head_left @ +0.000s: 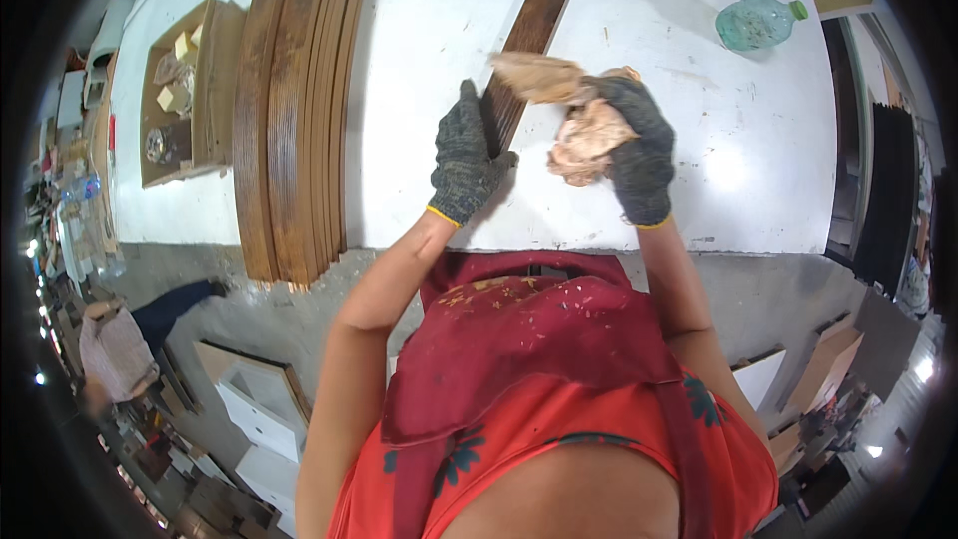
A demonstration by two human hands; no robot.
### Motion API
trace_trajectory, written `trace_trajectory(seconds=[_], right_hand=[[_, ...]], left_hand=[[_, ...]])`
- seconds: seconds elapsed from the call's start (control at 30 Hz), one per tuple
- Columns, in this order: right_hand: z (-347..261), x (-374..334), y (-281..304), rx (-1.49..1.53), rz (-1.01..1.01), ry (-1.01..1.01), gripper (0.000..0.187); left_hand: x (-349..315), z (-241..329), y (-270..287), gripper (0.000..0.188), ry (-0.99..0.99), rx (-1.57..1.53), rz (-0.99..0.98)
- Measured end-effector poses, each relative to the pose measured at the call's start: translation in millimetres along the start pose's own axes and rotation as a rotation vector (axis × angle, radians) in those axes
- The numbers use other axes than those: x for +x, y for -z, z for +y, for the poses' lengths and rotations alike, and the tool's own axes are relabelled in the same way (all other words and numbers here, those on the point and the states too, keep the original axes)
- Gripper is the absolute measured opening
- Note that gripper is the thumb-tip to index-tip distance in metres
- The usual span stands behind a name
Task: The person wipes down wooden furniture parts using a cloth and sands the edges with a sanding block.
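Note:
A long, dark brown wooden slat point(542, 5) slants across the white worktable, its near end grooved. My left hand point(465, 160), in a dark knit glove with a yellow cuff, lies against the left side of that near end, thumb stretched out across its tip. To the right of the slat, my right hand point(641, 145), gloved the same way, grips a crumpled tan rag point(589, 140). A loose flap of the rag reaches left over the slat, blurred by motion. Whether the flap touches the wood I cannot tell.
Several similar brown slats point(289, 120) are stacked at the left, overhanging the near edge of the worktable point(419, 40). Beyond them stands an open cardboard box point(212, 90) with small blocks inside. A green plastic bottle point(755, 23) lies at the far right. Another person point(120, 349) is at the lower left.

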State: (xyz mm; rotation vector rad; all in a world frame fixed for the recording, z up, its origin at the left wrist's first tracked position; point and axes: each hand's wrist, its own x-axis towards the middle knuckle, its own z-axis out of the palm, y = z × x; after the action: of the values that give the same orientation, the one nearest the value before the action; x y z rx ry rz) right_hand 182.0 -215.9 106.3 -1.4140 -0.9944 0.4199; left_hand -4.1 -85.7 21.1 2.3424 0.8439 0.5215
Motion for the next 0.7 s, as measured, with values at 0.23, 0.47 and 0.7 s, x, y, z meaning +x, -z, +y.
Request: trace_trajectory(seconds=[0.23, 0.47, 0.7], right_hand=[[24.3, -1.7, -91.0, -0.299, -0.283, 0.331, 0.038], [50.5, 41.4, -92.4, -0.729, -0.56, 0.449, 0.025], [169.5, 189.3, 60.6, -1.166, -0.206, 0.06, 0.029]], left_hand=[[-64.3, -1.2, 31.6, 0.076, 0.073, -0.003, 0.081], [-103.5, 4.2, 54.8, 0.102, 0.173, -0.033, -0.034], [-91.0, 10.6, 56.8, 0.105, 0.096, 0.07, -0.065]])
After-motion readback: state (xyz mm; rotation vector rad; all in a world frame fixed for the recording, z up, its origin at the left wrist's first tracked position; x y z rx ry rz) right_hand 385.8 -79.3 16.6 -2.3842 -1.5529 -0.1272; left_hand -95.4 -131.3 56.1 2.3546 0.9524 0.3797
